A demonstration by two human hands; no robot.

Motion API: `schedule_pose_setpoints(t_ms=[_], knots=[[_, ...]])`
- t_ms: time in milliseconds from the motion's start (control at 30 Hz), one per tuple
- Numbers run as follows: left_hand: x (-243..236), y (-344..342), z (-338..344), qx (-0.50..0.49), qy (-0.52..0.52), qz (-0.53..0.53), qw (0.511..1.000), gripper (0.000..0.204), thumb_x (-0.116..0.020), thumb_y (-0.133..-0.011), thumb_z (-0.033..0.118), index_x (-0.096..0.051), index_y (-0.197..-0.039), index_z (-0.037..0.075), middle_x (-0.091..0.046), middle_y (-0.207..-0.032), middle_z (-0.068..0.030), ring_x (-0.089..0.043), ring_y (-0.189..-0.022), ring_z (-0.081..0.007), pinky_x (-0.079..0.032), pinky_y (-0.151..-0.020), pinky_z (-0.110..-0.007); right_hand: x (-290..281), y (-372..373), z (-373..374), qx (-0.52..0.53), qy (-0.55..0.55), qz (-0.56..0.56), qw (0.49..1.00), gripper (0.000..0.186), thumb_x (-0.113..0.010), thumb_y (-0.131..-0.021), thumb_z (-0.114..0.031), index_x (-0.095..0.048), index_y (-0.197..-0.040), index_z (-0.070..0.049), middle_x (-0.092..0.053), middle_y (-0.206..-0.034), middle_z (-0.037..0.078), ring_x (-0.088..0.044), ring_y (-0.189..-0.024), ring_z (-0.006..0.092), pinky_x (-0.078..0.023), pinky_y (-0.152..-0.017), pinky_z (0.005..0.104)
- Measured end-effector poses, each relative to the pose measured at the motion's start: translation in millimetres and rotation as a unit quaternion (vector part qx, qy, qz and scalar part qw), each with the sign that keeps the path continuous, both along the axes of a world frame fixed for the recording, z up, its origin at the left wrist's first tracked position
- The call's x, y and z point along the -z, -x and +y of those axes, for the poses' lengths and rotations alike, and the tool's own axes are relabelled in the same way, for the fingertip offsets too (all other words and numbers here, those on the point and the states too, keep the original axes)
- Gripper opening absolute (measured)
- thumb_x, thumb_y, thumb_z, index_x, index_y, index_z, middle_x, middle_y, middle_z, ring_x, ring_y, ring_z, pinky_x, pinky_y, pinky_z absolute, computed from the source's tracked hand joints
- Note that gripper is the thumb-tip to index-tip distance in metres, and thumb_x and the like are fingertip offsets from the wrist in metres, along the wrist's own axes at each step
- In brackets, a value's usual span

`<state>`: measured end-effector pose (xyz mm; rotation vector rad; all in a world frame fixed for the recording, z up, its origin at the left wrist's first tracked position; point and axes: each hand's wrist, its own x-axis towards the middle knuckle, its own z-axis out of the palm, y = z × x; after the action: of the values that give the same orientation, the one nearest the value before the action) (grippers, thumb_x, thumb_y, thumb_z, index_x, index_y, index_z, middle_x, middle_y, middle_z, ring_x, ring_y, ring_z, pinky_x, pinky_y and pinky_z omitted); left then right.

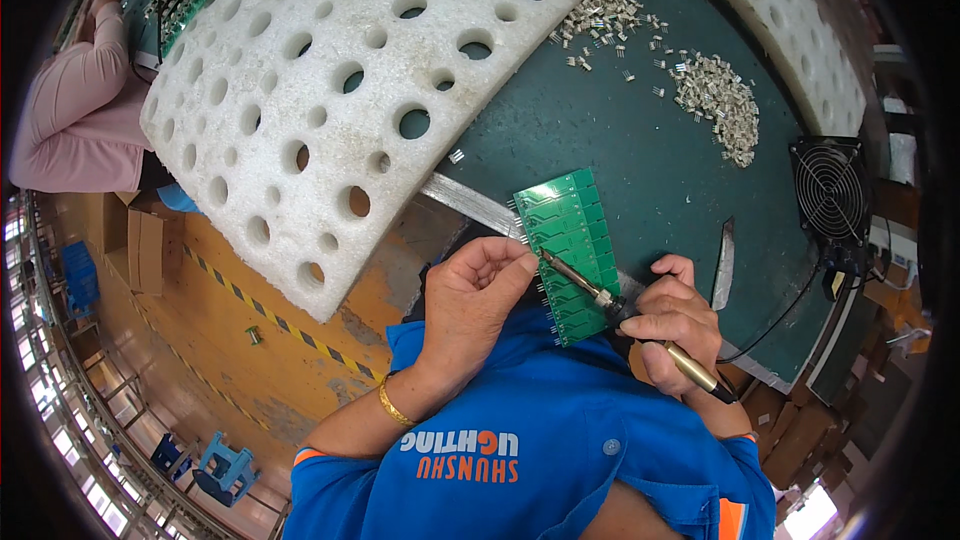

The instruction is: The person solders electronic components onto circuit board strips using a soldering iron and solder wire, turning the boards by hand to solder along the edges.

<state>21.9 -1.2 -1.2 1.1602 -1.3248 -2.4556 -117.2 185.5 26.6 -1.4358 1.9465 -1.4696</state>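
From the head camera I see my right hand [672, 318] wrapped around a soldering iron [640, 325], fingers closed on its dark grip, the metal tip angled up and left onto a green circuit board panel [572, 252]. The panel lies tilted on the near edge of the dark green desk [640, 150], just above my blue shirt [530, 450]. My left hand [478, 302] sits at the panel's left edge, fingers curled narrow with the thumb and forefinger pinched close to the iron's tip; I cannot tell whether it holds anything thin there. A gold bangle [394, 404] rings that wrist. To the left, a white foam sheet with round holes [330, 70] arches over the desk. Far right lie heaps of small metal parts [715, 100], and a small black fan [830, 190] stands at the right edge.
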Motion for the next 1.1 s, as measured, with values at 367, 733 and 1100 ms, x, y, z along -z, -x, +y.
schedule_pose_setpoints(t_ms=[367,733,1100], knots=[[-5,1,1,0.011,0.044,-0.01,0.999,0.014,-0.067,-0.093,0.006,-0.067,-0.105,-0.001,-0.068,-0.094,0.0001,-0.06,-0.084,-0.0028,-0.048,-0.077,-0.018,3,0,1,-0.003,0.017,-0.009,1.0,0.018,-0.062,-0.076,-0.004,-0.071,-0.091,-0.008,-0.061,-0.064,0.003,-0.057,-0.063,0.0181,-0.041,-0.088,0.0472],[-3,1,4,0.011,0.086,0.002,0.996,0.012,-0.066,-0.093,0.005,-0.066,-0.103,-0.002,-0.064,-0.089,0.0035,-0.055,-0.078,-0.0003,-0.044,-0.069,-0.015,9,-1,3,-0.003,0.027,-0.008,1.0,0.02,-0.062,-0.075,-0.002,-0.07,-0.091,-0.008,-0.059,-0.064,0.003,-0.056,-0.062,0.0185,-0.04,-0.088,0.047],[-3,1,1,0.03,0.093,-0.023,0.995,0.012,-0.066,-0.094,0.006,-0.066,-0.103,-0.001,-0.066,-0.091,0.0017,-0.057,-0.081,-0.0012,-0.046,-0.073,-0.016,7,7,16,0.009,0.059,-0.019,0.998,0.016,-0.064,-0.081,-0.015,-0.069,-0.093,-0.006,-0.06,-0.065,0.006,-0.055,-0.062,0.0217,-0.039,-0.082,0.0465]])
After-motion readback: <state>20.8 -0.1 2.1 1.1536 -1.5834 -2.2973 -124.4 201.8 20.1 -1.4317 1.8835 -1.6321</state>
